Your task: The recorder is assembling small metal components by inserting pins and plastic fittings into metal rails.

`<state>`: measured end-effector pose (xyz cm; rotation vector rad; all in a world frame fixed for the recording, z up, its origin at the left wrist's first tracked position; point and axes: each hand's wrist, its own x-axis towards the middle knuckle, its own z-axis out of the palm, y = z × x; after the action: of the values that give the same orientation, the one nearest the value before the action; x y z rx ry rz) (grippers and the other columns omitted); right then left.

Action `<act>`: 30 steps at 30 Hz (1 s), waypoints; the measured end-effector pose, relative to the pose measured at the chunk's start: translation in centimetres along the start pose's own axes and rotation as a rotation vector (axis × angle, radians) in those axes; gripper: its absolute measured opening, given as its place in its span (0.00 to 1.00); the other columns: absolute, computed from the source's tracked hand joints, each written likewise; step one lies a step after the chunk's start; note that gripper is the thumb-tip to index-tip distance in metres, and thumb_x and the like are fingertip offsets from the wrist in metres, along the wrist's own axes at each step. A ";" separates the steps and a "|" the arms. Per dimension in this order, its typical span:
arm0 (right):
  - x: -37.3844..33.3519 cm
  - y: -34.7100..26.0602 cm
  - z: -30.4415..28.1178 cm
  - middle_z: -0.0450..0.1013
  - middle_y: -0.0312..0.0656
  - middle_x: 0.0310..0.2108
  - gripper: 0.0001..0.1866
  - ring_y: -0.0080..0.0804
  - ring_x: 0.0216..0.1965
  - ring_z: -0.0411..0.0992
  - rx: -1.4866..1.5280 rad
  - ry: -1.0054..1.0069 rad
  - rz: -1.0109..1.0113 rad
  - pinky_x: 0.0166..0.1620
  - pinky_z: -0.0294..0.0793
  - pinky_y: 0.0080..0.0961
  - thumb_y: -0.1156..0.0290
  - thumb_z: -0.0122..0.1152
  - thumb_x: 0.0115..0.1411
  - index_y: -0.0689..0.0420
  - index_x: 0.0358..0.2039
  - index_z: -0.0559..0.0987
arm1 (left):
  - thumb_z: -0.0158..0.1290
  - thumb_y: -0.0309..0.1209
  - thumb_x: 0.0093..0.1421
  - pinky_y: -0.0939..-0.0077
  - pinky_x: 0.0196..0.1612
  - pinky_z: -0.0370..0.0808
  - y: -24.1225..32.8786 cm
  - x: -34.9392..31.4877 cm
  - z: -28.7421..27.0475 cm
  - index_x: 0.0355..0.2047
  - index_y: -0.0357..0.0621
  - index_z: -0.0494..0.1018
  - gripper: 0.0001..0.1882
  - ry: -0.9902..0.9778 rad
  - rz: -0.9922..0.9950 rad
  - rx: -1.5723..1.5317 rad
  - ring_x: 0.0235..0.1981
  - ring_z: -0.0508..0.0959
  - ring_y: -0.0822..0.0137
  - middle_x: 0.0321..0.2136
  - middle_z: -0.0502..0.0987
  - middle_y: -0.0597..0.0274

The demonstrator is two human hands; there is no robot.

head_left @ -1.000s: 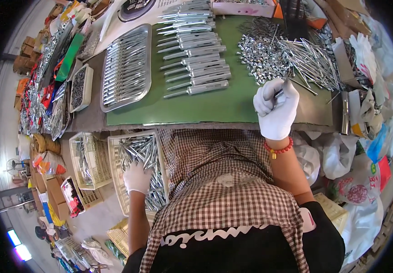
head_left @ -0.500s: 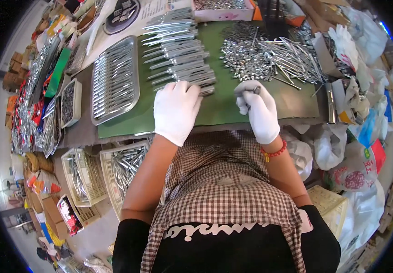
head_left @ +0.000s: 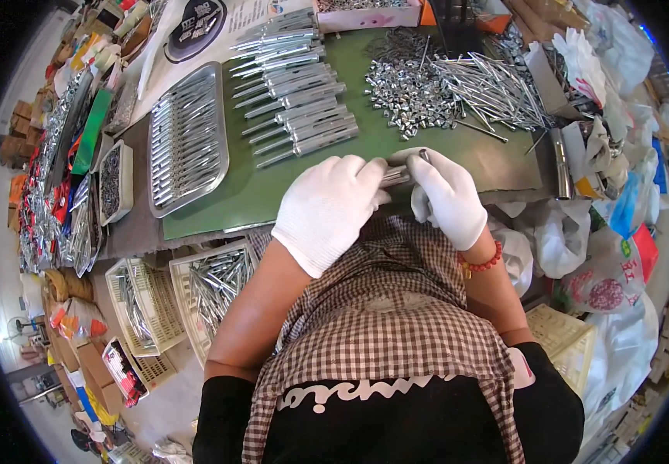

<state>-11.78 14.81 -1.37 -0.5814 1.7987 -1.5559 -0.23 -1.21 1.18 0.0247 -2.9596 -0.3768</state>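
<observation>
White cotton gloves cover both hands, which meet at the near edge of the green mat-covered worktop [head_left: 443, 158]. The left hand [head_left: 326, 209] and the right hand [head_left: 446, 193] hold between them one slim silver metal tube [head_left: 398, 175]: the left fingers [head_left: 365, 174] close around its one end, the right fingers [head_left: 427, 166] pinch the other, and only a short middle stretch of the tube shows between the gloves.

At 11 o'clock from the hands lies a row of finished silver metal tubes [head_left: 296, 104], side by side on the mat. Further at 10 o'clock sits an oblong steel tray [head_left: 187, 135] filled with more of them. At 12 o'clock spreads a heap of small shiny metal caps [head_left: 408, 93], and at 1 o'clock a loose pile of thin metal rods [head_left: 497, 89]. At 8 o'clock, below the worktop edge, a white plastic basket [head_left: 210, 290] holds further metal pieces.
</observation>
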 end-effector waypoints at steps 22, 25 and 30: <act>-0.1 0.6 -1.3 0.69 0.31 0.17 0.19 0.15 0.15 0.63 -0.118 -0.017 0.017 0.20 0.61 0.17 0.58 0.50 0.70 0.63 0.41 0.80 | 0.59 0.36 0.55 0.65 0.37 0.75 -0.5 -0.4 0.7 0.45 0.47 0.77 0.17 0.106 0.070 -0.119 0.33 0.78 0.57 0.30 0.77 0.60; -0.2 0.6 -1.6 0.70 0.32 0.20 0.15 0.15 0.16 0.63 -0.307 -0.015 -0.010 0.21 0.62 0.17 0.62 0.53 0.68 0.62 0.39 0.79 | 0.60 0.35 0.55 0.66 0.36 0.75 -0.6 -0.4 0.8 0.45 0.48 0.77 0.17 0.113 0.055 -0.134 0.33 0.78 0.57 0.29 0.77 0.60; 0.0 1.3 -2.0 0.76 0.44 0.29 0.12 0.33 0.31 0.76 -0.417 0.085 -0.232 0.39 0.75 0.27 0.67 0.64 0.60 0.61 0.39 0.78 | 0.58 0.28 0.54 0.68 0.31 0.75 -0.6 -0.3 1.0 0.47 0.53 0.78 0.18 0.081 -0.020 -0.195 0.27 0.77 0.58 0.26 0.76 0.61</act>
<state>-13.09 16.41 -2.49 -0.9610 2.2050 -1.3681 -0.10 -1.56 0.06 0.0455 -2.8311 -0.6487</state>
